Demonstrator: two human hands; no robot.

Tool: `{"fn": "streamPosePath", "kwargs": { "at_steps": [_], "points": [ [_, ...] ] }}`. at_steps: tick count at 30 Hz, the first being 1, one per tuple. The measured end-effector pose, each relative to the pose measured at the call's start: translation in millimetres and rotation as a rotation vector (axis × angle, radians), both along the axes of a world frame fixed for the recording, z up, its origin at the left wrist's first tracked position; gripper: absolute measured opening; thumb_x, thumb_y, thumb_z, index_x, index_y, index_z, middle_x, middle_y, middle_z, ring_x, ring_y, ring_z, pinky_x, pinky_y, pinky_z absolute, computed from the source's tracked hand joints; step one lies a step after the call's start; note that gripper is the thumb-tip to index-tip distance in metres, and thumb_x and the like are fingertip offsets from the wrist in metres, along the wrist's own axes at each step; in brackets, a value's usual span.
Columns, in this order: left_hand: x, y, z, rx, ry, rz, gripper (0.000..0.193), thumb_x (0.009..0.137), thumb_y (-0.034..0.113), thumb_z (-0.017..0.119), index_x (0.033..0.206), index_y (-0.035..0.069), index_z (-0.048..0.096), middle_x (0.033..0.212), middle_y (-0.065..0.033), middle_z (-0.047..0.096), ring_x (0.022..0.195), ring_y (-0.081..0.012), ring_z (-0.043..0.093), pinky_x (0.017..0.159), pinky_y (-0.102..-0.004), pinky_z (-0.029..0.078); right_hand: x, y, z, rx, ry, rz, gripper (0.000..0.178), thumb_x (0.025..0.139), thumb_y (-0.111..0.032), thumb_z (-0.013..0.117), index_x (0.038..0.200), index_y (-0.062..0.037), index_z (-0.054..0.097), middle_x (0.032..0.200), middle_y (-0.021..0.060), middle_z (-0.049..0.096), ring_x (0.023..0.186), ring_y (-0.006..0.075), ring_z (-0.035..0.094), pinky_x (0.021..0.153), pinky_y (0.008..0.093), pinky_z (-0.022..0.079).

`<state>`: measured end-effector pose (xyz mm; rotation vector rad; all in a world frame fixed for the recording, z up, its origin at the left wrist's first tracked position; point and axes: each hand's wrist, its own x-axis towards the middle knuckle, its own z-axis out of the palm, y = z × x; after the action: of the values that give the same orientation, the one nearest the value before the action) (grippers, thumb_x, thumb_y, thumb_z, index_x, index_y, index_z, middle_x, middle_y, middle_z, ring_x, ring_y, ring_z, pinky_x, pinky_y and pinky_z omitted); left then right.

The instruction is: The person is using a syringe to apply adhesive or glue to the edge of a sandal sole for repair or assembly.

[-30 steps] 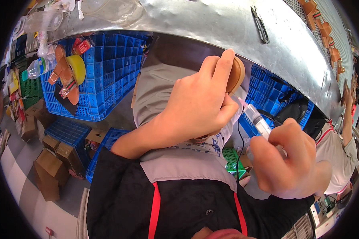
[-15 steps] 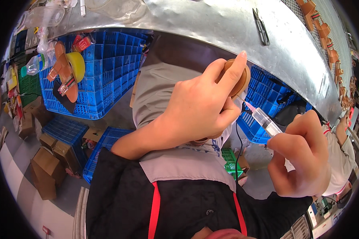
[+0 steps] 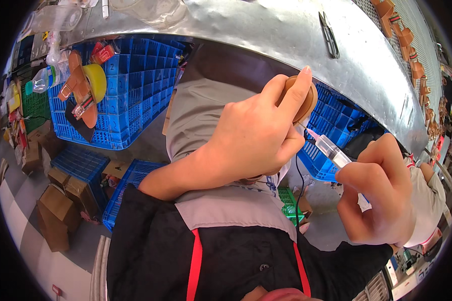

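My left hand (image 3: 253,133) grips a brown sandal (image 3: 309,104), its index finger stretched along the rounded end of the sole. Most of the sandal is hidden behind that hand. From the right, my right hand (image 3: 379,190) holds a clear syringe (image 3: 332,151) with a pink needle hub, fingers curled around the barrel's rear. The thin needle points up and left, its tip at or very close to the edge of the sole; contact is too fine to make out.
A metal bench (image 3: 266,30) with thread snips (image 3: 329,36) runs across the far side. Sandals (image 3: 406,36) line a mesh belt at the right. A blue crate (image 3: 120,95) at the left carries another sandal (image 3: 76,85) and a yellow roll (image 3: 95,83). Cardboard boxes (image 3: 59,215) stand lower left.
The syringe and my right hand have shifted slightly up and left. My left hand and the sandal have barely moved, and both grips are the same.
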<state>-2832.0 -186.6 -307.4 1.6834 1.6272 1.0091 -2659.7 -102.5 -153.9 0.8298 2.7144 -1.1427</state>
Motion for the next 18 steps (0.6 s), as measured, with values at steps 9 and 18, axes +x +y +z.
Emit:
{"fn": "streamPosePath", "kwargs": {
  "at_steps": [9, 18],
  "points": [
    [1.6, -0.8, -0.8, -0.008, 0.010, -0.015, 0.082, 0.070, 0.007, 0.065, 0.150, 0.003, 0.046, 0.121, -0.0176, 0.063, 0.067, -0.0309, 0.066, 0.061, -0.0386, 0.057, -3.0, -1.9, -0.5, -0.016, -0.014, 0.020, 0.045, 0.056, 0.013, 0.061, 0.097, -0.0055, 0.064, 0.083, 0.0100, 0.045, 0.067, 0.0224, 0.045, 0.056, 0.0323, 0.032],
    [1.7, -1.8, 0.6, -0.004, 0.003, -0.028, 0.081, 0.071, 0.007, 0.064, 0.150, 0.003, 0.047, 0.123, -0.0181, 0.063, 0.069, -0.0324, 0.067, 0.062, -0.0391, 0.057, -5.7, -1.5, 3.8, 0.014, -0.025, 0.027, 0.046, 0.056, 0.013, 0.061, 0.097, -0.0068, 0.062, 0.083, 0.0104, 0.045, 0.067, 0.0228, 0.045, 0.055, 0.0328, 0.031]
  ]
}}
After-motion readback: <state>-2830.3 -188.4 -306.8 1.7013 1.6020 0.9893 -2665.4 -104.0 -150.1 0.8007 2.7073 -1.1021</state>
